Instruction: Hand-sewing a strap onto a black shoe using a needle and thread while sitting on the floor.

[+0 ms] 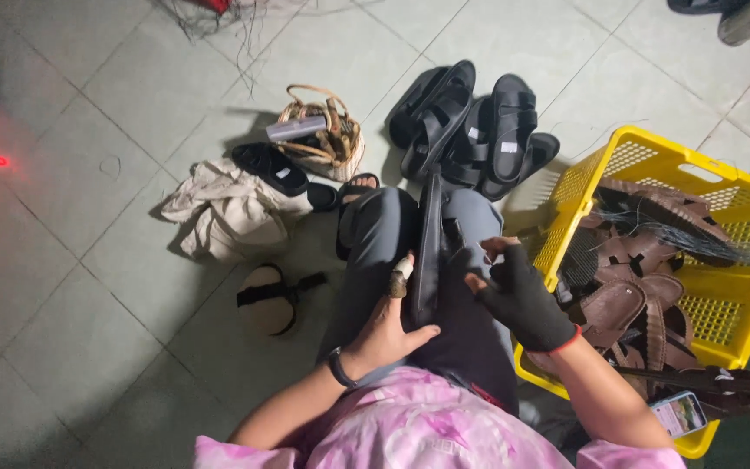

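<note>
Left hand (388,334) fingers grip the black sandal sole (428,252), edge-up, long axis pointing away; gloved right hand (518,295) fingers pinch it.

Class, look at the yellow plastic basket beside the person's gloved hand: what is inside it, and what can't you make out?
The yellow basket holds a heap of brown sandals with a bundle of dark fibres lying across them. The basket's floor beneath the heap is mostly covered, so how many sandals lie underneath cannot be told.

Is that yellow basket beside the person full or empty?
Fairly full. The yellow basket holds a heap of brown sandals reaching about its rim, though some bare mesh wall shows at the far side.
</note>
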